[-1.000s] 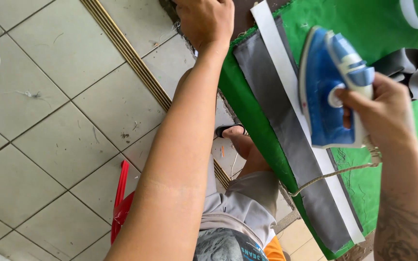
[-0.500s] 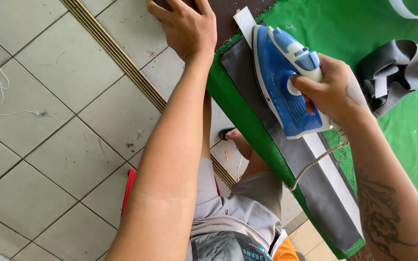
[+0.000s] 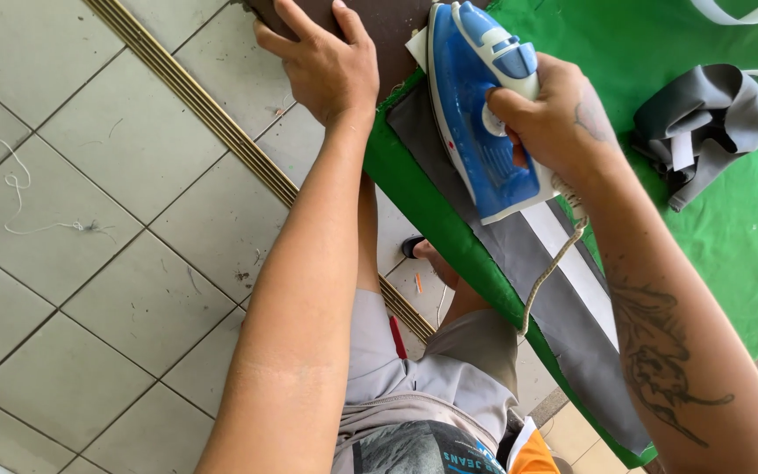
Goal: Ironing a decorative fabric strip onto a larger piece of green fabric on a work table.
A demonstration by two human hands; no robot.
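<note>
My right hand [image 3: 559, 118] grips the handle of a blue and white steam iron [image 3: 480, 110], which rests flat on a long grey fabric strip [image 3: 554, 307] with a white band [image 3: 576, 268] along it. The strip lies on a green cloth-covered table [image 3: 747, 237] near its edge. My left hand [image 3: 322, 61] is spread flat on a dark brown surface [image 3: 392, 26] at the table's far end, beside the iron's tip. The iron's braided cord [image 3: 550, 272] hangs down from my right wrist.
A bundle of folded grey fabric [image 3: 704, 118] lies on the green cloth to the right. White straps [image 3: 734, 10] lie at the top right. Below is a grey tiled floor [image 3: 89, 263] with a metal strip [image 3: 195, 101], loose white thread [image 3: 10, 180], and my foot in a sandal [image 3: 418, 250].
My right hand has brought the iron from tilted in the air down onto the grey strip and slid it toward my left hand. My left hand stays planted at the table end.
</note>
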